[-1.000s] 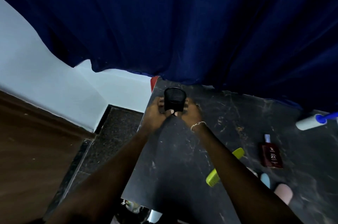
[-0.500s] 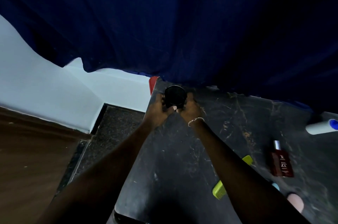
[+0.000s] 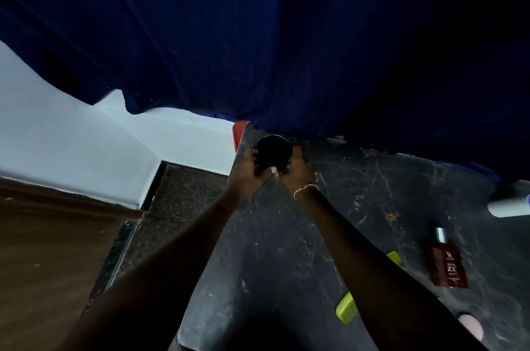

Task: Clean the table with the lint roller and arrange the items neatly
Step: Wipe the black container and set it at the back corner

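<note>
A black round cup [image 3: 274, 153] stands at the far left corner of the dark marble table [image 3: 286, 250]. My left hand [image 3: 248, 171] grips its left side and my right hand [image 3: 298, 168], with a thin bracelet on the wrist, grips its right side. The white lint roller [image 3: 507, 207] with a blue handle lies at the right edge, partly cut off by the frame. A lime green comb [image 3: 348, 309] lies under my right forearm, its middle hidden. A dark red perfume bottle [image 3: 447, 264] lies flat to the right.
A dark blue curtain [image 3: 286, 35] hangs over the table's far edge. A red object [image 3: 237, 134] shows at the far left corner. A pale pink round item [image 3: 471, 326] lies near the front right. Left of the table, dark floor tiles [image 3: 183, 193] and a wooden surface [image 3: 51, 250].
Both hands have pushed the black cup a little farther toward the table's far left corner. The view has swung left, so the right-hand items sit nearer the frame's edge.
</note>
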{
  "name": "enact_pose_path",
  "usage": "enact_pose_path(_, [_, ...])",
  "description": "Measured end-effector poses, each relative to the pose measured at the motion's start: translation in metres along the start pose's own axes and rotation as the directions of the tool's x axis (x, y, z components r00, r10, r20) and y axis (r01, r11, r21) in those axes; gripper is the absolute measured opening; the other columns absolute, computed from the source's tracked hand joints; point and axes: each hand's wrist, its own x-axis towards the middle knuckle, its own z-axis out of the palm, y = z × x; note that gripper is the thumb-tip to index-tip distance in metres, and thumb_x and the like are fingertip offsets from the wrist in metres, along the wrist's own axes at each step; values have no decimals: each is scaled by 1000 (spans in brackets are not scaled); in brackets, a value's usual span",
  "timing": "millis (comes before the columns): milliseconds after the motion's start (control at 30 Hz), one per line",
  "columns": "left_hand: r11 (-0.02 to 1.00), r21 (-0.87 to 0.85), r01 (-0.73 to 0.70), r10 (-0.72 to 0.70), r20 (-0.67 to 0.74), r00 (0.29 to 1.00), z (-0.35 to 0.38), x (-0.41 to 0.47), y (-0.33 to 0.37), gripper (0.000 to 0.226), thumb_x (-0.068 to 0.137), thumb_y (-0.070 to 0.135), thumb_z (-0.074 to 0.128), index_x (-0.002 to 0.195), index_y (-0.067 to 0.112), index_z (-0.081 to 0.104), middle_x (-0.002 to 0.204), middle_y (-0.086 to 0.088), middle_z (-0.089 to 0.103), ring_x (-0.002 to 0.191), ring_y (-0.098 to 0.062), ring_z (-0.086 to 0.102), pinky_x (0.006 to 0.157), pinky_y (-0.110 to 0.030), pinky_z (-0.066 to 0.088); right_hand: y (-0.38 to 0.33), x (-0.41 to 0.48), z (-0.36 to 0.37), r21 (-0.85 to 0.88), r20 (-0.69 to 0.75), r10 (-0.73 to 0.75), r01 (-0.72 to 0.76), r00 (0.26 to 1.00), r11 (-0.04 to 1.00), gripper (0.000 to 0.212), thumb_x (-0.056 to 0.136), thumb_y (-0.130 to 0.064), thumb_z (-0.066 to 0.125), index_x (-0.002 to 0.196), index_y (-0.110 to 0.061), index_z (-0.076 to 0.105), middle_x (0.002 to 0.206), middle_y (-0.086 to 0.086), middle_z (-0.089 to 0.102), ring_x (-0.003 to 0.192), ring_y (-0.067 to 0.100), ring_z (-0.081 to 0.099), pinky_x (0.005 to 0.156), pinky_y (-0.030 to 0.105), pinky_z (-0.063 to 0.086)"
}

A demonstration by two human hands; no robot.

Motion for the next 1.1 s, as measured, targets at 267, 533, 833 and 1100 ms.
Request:
enact_pose_path(267, [999, -20, 41, -40, 35, 999, -1, 2, -6, 70, 85, 36, 81, 142, 20, 42, 135, 0, 66, 123, -16, 66, 105, -45, 56, 2, 2, 4, -4, 46, 19, -18, 999, 1000, 62, 78, -29, 77, 126, -12, 41, 115, 15, 69, 105, 32, 68, 90, 46, 55])
enact_pose_path(533, [997, -58, 48, -46, 35, 998, 0, 0, -8, 67, 87, 22, 81, 140, 13, 42, 133, -7, 65, 123, -22, 66, 105, -47, 56, 5, 1, 9, 18, 75, 24, -26, 997, 1000, 59, 80, -19, 74, 128, -11, 41, 116, 14, 68, 106, 33, 66, 92, 49, 54])
enact_pose_path(833, [994, -62, 89, -85, 71, 994, 0, -5, -5, 68, 87, 12, 80, 143, 4, 40, 136, -14, 63, 126, -28, 64, 109, -51, 52, 6, -4, 5, 41, 109, 23, -28, 994, 999, 64, 80, -7, 70, 136, -11, 39, 123, 15, 66, 113, 31, 64, 97, 47, 52])
enact_pose_path(1100, [998, 54, -10, 6, 78, 997, -11, -30, -3, 61, 94, 25, 73, 146, 24, 42, 141, 3, 60, 134, -22, 57, 100, -13, 43, 17, -33, -7, -74, 16, 50, -49, 999, 996, 77, 85, -19, 67, 151, -20, 28, 142, 12, 54, 124, 36, 57, 106, 40, 46])
